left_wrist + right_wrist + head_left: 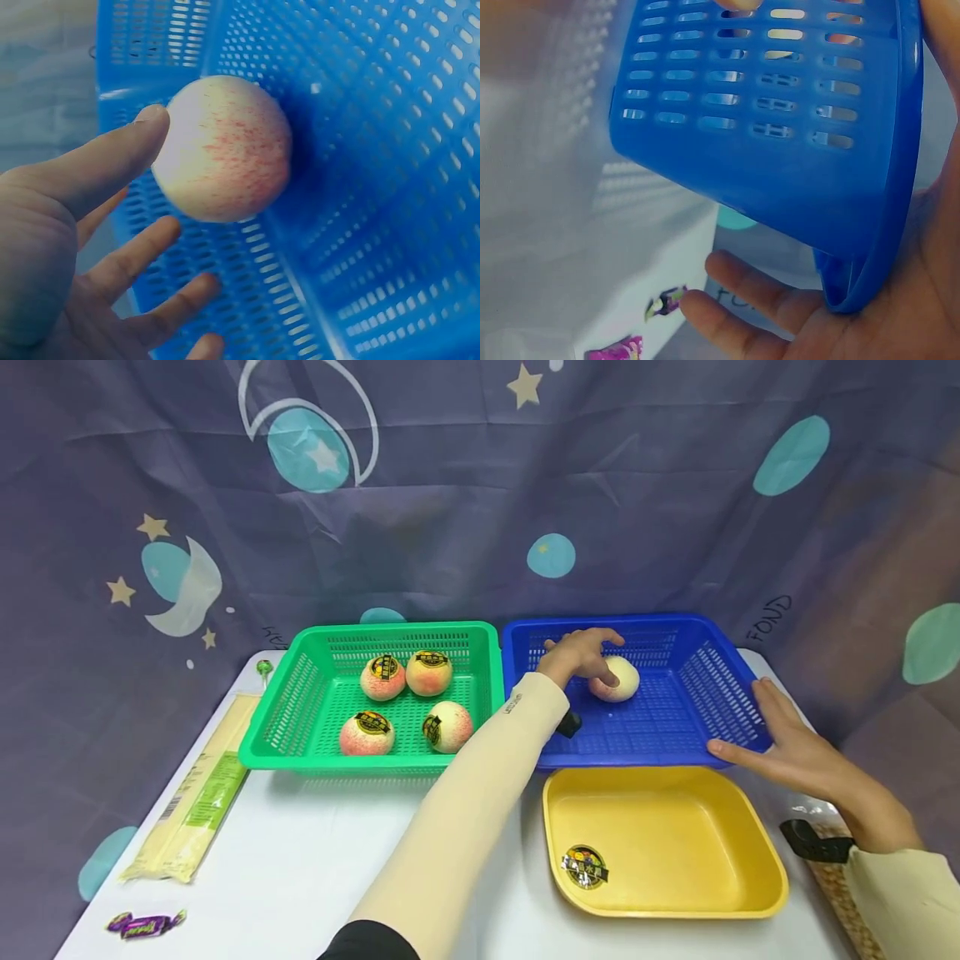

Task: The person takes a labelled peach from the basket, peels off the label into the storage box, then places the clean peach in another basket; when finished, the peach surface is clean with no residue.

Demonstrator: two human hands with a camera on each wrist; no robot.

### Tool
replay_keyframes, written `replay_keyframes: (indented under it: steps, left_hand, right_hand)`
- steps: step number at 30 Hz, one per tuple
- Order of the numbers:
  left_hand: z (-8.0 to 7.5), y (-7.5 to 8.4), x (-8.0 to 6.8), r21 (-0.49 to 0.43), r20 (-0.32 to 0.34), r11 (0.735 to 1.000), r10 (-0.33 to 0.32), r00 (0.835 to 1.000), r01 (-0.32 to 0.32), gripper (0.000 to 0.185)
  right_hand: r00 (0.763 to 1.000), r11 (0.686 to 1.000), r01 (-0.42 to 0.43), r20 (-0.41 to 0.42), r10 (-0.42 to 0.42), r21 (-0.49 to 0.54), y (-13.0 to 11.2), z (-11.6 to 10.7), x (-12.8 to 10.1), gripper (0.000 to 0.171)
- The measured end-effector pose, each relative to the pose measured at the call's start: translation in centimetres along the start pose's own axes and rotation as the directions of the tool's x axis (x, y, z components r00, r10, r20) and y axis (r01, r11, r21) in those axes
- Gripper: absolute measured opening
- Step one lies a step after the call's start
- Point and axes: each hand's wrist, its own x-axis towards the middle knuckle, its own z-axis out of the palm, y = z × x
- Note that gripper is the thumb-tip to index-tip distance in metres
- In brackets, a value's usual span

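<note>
In the blue basket (660, 718) lies a pale peach (621, 681) with a pink-red flush; the left wrist view shows no label on its visible side. My left hand (577, 656) reaches over it with fingers spread. Its thumb (124, 154) is at the peach's side, and the other fingers stay apart from the fruit. At the basket's right front corner, my right hand (798, 752) rests against the rim (905, 150). Its thumb and fingers are spread and fairly straight, some fingers outside the basket wall.
Left stands a green basket (258, 758) with several labelled peaches (367, 735). A yellow tray (675, 852) in front of the blue basket has a round black label (585, 867) on it. A noodle-like packet (198, 785), a purple candy (146, 927) and a bag (840, 893) lie near the edges.
</note>
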Motion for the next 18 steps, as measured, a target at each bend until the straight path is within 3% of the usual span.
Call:
replay_keyframes:
  steps: [4, 8, 13, 18]
  left_hand:
    - [-1.3, 0.1, -1.5, 0.017, 0.067, 0.999, 0.04, 0.997, -0.041, 0.07]
    - [-2.9, -0.5, -4.1, 0.027, 0.095, 0.995, 0.091, 0.991, -0.094, 0.068]
    - [-4.6, -2.6, -8.3, 0.05, 0.044, 0.986, 0.158, 0.986, -0.16, 0.067]
    - [-5.8, -6.2, -12.9, 0.011, -0.057, 0.981, 0.192, 0.98, -0.192, 0.062]
  right_hand:
    - [1.0, 1.0, 0.003, 0.003, -0.003, 0.011, 0.1, 0.0, 0.2, 0.118]
    - [1.0, 1.0, 0.003, 0.005, -0.003, 0.017, 0.2, 0.2, 0.3, 0.118]
    - [1.0, 1.0, 0.012, 0.006, -0.013, 0.02, 0.3, 0.2, 0.3, 0.117]
    - [1.0, 1.0, 0.022, -0.001, -0.022, 0.016, 0.5, 0.1, 0.2, 0.115]
